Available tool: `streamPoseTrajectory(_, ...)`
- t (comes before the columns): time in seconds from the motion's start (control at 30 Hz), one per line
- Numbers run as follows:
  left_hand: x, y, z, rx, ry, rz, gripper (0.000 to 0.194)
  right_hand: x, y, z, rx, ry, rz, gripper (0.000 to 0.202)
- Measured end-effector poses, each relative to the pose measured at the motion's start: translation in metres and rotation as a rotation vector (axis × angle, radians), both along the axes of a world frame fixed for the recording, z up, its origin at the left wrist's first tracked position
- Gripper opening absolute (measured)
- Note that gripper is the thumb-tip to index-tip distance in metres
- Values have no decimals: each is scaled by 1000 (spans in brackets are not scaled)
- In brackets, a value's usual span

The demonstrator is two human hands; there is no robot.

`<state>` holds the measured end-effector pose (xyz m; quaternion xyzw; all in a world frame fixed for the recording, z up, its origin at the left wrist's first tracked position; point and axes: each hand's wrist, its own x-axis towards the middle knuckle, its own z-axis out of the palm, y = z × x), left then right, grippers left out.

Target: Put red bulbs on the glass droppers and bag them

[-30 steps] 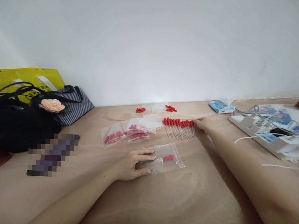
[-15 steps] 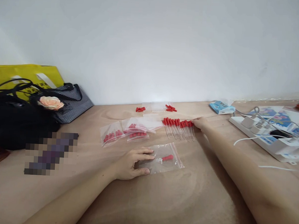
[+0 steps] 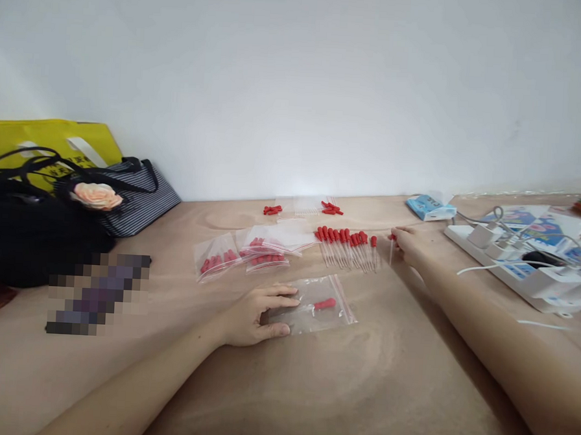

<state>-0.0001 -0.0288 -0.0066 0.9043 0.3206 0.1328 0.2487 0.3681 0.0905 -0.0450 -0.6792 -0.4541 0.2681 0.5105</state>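
My left hand point(image 3: 261, 314) lies with fingers spread on the left part of a clear zip bag point(image 3: 309, 322), and a red-topped dropper point(image 3: 325, 304) shows in that bag. My right hand point(image 3: 403, 241) pinches one glass dropper point(image 3: 392, 249) by its red bulb, just right of a row of several droppers point(image 3: 345, 238) with red bulbs. Bags with red bulbs inside point(image 3: 217, 260) lie left of the row, beside a stack of flat clear bags point(image 3: 277, 236). Farther back are two small piles of red bulbs point(image 3: 332, 209).
At the left are a black bag point(image 3: 31, 236), a striped bag point(image 3: 140, 200) and a yellow bag point(image 3: 94, 139). A tissue pack point(image 3: 430, 208) lies at the back right, near a white power strip point(image 3: 512, 271) with cables.
My right hand has moved right, away from the row, with a dropper now visible in its fingers. The left hand stays on the bag.
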Motion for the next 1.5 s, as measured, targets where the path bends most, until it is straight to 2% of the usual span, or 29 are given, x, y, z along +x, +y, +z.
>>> streamPoseTrajectory(0.13,0,1,0,3,4,1,45,-18,-24,-1,83,147,8,16)
streamPoseTrajectory(0.37,-1,1,-1,-4,-20,0,49,-67,-75,-11,158,307,158,32)
streamPoseTrajectory(0.7,2,0,5,16,33,29,55,-90,-91,3,157,551,197,34)
streamPoseTrajectory(0.83,2,0,4,12,26,48,58,-96,-103,8,73,666,301,35)
streamPoseTrajectory(0.97,4,-1,5,9,13,54,59,-99,-113,16,-72,502,562,35)
streamPoseTrajectory(1.03,4,-1,6,12,18,60,59,-99,-114,17,-118,382,643,35)
streamPoseTrajectory(1.2,5,0,5,25,16,40,58,-104,-110,8,-158,210,674,29)
streamPoseTrajectory(1.33,5,1,5,20,9,32,58,-109,-109,2,11,-16,725,19)
streamPoseTrajectory(1.4,5,1,4,18,12,35,58,-109,-109,4,77,-102,790,23)
streamPoseTrajectory(1.5,4,1,3,16,6,33,57,-99,-102,10,-35,-67,804,26)
